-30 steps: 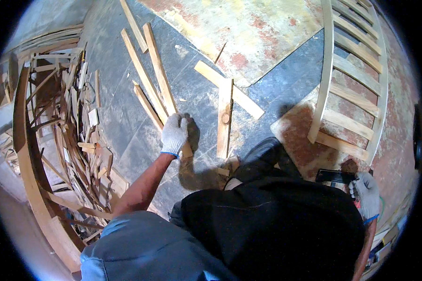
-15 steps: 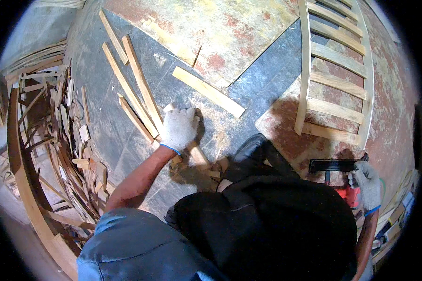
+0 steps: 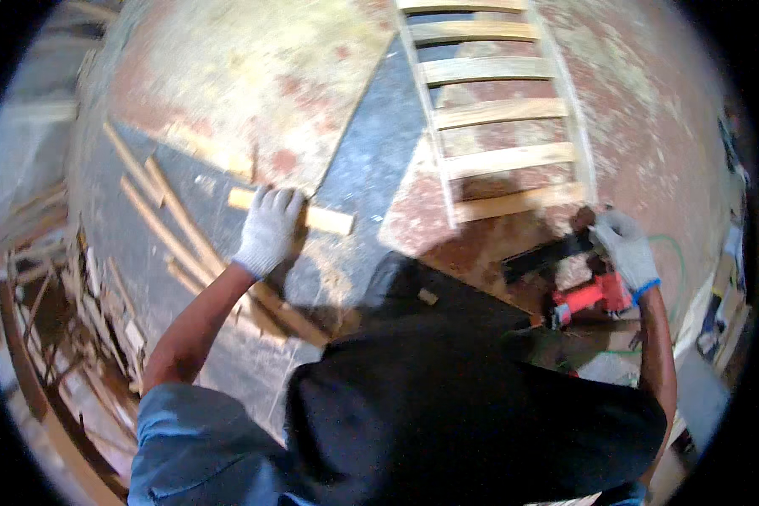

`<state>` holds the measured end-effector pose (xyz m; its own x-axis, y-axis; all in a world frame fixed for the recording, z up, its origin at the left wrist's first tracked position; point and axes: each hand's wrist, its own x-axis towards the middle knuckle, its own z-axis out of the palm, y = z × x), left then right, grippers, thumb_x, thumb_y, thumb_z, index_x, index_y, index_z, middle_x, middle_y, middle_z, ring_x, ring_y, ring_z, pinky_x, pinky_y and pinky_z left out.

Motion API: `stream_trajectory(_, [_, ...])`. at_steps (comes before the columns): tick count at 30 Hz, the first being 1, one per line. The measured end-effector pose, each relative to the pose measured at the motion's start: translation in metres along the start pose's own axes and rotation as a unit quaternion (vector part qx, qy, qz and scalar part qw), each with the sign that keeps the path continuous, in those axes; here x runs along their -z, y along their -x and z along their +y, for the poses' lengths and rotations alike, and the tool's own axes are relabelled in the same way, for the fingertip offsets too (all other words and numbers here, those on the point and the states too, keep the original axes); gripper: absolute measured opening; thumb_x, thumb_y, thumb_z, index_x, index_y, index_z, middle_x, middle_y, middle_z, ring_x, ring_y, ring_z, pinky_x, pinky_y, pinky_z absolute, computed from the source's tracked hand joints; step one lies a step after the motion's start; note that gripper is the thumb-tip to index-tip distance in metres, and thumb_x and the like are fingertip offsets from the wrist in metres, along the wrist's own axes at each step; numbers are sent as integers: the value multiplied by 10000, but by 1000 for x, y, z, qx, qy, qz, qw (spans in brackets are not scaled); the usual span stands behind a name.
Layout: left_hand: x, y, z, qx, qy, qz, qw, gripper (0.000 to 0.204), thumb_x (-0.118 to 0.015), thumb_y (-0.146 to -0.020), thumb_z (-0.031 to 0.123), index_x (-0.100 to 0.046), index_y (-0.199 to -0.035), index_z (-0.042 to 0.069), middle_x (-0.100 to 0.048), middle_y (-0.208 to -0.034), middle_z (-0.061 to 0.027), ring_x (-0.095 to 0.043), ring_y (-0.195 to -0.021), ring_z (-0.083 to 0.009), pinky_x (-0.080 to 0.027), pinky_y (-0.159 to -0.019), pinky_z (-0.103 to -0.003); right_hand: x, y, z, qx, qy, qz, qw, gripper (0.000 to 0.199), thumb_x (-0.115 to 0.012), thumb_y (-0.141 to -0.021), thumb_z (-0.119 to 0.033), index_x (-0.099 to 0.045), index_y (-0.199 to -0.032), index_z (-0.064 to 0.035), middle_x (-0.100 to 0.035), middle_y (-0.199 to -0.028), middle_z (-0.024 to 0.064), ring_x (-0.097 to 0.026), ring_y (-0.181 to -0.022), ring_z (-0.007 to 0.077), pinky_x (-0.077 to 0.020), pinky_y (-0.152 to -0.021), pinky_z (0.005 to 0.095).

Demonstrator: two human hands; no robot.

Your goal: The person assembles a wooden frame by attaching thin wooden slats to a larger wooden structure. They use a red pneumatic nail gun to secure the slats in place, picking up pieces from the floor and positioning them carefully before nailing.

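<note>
My left hand (image 3: pixel 270 229), in a pale grey knitted glove, reaches forward with its fingers closed over a short flat wooden slat (image 3: pixel 329 220). The slat's two ends show on either side of the glove. At the right, my gloved right hand (image 3: pixel 628 253) holds a red and black nail gun (image 3: pixel 589 297), gripping it near the end of its long black magazine. Ahead of the tool lies a ladder-like wooden frame (image 3: pixel 506 160), two long rails joined by several crosswise slats. Its near end is close to the right hand.
Several long wooden strips (image 3: pixel 181 211) lie on the dark floor, left of centre. A heap of scrap wood (image 3: pixel 76 316) fills the left side. A large stained board (image 3: pixel 244 76) lies at the far side. A thin green hose (image 3: pixel 676 253) curves beside my right hand.
My left hand has left the wood near the long strips and gone forward onto the short slat. The view has swung right. The nail gun has turned in my right hand, showing more red body.
</note>
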<state>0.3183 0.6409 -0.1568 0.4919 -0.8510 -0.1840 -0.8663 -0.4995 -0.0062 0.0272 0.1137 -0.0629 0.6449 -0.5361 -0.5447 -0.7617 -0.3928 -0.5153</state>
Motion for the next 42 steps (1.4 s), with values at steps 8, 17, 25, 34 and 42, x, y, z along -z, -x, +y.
stream_trajectory(8, [40, -14, 13, 92, 168, -100, 976, 503, -700, -865, 288, -551, -1273, 35, -616, -1161, -213, -607, -1043, -412, -500, -914, -494, -8, -43, 28, -5, 108, 121, 987, 436, -647, -929, -438, -670, -1136, -55, -711, -969, 205, -704, -958, 315, -524, -823, 421])
stream_trajectory(17, [44, -123, 76, 258, 711, 42, 653, 237, -653, -976, 231, -608, -1107, 39, -639, -1010, -61, -602, -875, -152, -503, -804, -307, -54, -112, 48, 188, 287, 215, 914, 260, -614, -894, -325, -702, -803, -98, -694, -745, 138, -692, -706, 383, -550, -640, 523])
stream_trajectory(25, [61, -166, 134, 247, 797, 102, 542, 215, -642, -979, 227, -608, -1025, 20, -600, -930, -34, -574, -828, -131, -487, -745, -287, -51, -69, 42, 191, 278, 169, 926, 241, -612, -862, -265, -729, -743, -91, -689, -680, 109, -702, -647, 353, -572, -577, 472])
stream_trajectory(34, [81, -201, 132, 171, 689, 41, 703, 251, -632, -968, 273, -629, -993, 23, -544, -904, -8, -496, -847, -105, -429, -765, -277, -30, -10, 22, 102, 305, 135, 937, 334, -567, -924, -334, -724, -756, -92, -693, -714, 157, -701, -693, 363, -566, -661, 525])
stream_trajectory(42, [83, -300, 137, 124, 592, 25, 796, 365, -655, -939, 380, -658, -980, 17, -549, -835, -11, -499, -815, -129, -440, -755, -302, -34, -27, 38, 67, 341, 79, 934, 379, -514, -968, -372, -709, -855, -68, -698, -820, 224, -706, -800, 406, -546, -714, 550])
